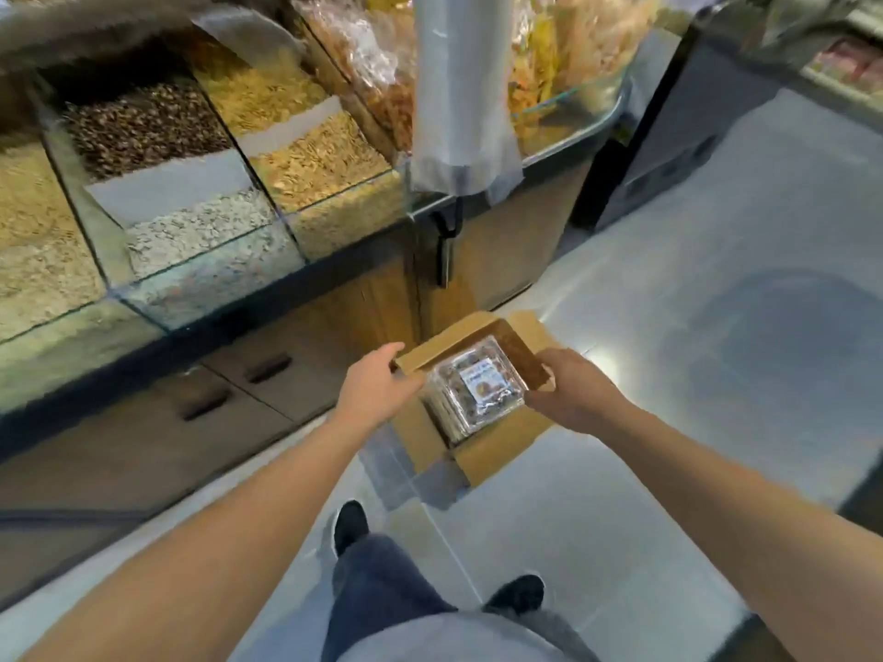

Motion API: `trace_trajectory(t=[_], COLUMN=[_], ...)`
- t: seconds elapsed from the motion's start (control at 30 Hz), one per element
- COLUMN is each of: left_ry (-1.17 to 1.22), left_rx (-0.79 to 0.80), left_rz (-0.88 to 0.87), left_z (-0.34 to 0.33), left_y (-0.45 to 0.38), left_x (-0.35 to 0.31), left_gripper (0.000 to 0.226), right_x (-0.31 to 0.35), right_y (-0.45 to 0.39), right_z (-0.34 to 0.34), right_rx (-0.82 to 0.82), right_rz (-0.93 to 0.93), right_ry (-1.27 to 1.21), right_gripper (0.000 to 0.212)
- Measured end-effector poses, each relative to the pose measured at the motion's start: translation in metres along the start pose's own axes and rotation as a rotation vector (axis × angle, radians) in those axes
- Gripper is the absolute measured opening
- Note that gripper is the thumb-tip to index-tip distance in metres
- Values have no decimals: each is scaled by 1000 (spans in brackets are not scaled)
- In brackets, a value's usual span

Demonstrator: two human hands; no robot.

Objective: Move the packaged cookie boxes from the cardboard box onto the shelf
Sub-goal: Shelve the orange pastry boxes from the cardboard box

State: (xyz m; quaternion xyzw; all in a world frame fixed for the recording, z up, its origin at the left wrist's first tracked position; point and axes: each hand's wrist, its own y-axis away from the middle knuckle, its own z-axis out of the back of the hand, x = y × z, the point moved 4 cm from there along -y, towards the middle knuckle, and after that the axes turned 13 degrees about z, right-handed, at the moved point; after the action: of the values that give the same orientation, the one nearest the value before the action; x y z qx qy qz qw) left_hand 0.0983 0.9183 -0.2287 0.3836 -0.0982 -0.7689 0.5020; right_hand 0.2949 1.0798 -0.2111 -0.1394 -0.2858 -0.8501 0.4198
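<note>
Cookie boxes (475,384), clear and stacked under a white label, are seen inside the cardboard box (497,451), which stands open on the floor (669,327) just before the counter cabinet (239,398). The stack is bracketed by both hands: the left hand (377,387) is laid against its left side by the near-left flap, fingers fairly straight, and the right hand (571,391) is set at its right side, fingers bent toward the top pack. Whether either hand is actually clamped on the plastic cannot be told, since the fingertips are hidden by the packs and flaps. The stack lies directly between the two palms, its longer side running roughly from near-left to far-right, and neither hand is clearly nearer. A straight upward lift is judged to be needed, as the cardboard walls close in on all sides. Open room is left above and to the right over the floor; the glass bins (191,207) overhang to the left.
</note>
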Motion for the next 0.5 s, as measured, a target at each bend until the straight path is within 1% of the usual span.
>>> trace_trajectory(t=[0.03, 0.13, 0.2, 0.27, 0.37, 0.5], left_ry=[-15, -27, -41, -77, -74, -69], left_rx=[12, 70, 103, 122, 169, 208], left_rz=[-7, 9, 13, -11, 0, 44], left_z=[-18, -65, -95, -120, -157, -201], left_y=[5, 12, 11, 3, -20, -67], left_x=[-12, -38, -53, -68, -88, -115], left_gripper=[61, 55, 56, 56, 52, 59], right_x=[-19, -75, -108, -135, -171, -223], right_y=[10, 23, 24, 19, 4, -31], right_z=[6, 10, 7, 8, 12, 16], right_rx=[-8, -6, 19, 46, 93, 165], right_rz=[-29, -88, -117, -142, -174, -207], right_ry=[-25, -35, -59, -68, -68, -38], right_gripper=[41, 54, 60, 61, 59, 59])
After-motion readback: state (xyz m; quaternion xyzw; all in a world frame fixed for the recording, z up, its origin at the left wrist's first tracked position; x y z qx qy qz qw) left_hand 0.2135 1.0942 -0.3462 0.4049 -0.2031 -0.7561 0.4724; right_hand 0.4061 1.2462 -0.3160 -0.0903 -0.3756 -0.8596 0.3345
